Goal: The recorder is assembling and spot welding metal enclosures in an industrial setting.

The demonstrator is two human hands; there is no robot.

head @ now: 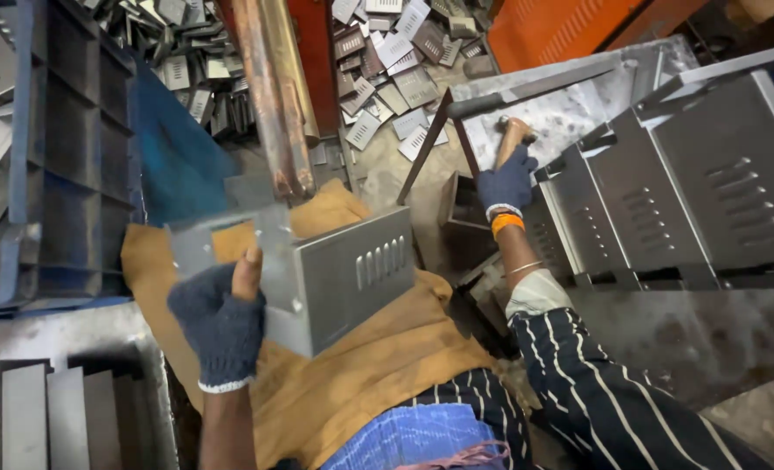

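Nearest to me sits a lap covered by one tan cloth (378,365), with a blue garment below it at six o'clock. One left hand (222,318), in a dark knit glove, grips one grey folded metal box (339,274) with a row of louvre slots; its fingers are wrapped around the box's near edge, the bare thumb pressed against the panel. That box rests on the cloth, just right of centre-left. At one o'clock from it, one right hand (506,183), also gloved, with an orange band at the wrist, closes its fingers around one wooden handle (513,137); I cannot see the tool's head clearly. At three o'clock I count two large louvred grey housings (692,200) stacked side by side. One blue crate (65,157) stands at nine o'clock. Scattered slotted plates (396,61), too many to count, lie at twelve o'clock.
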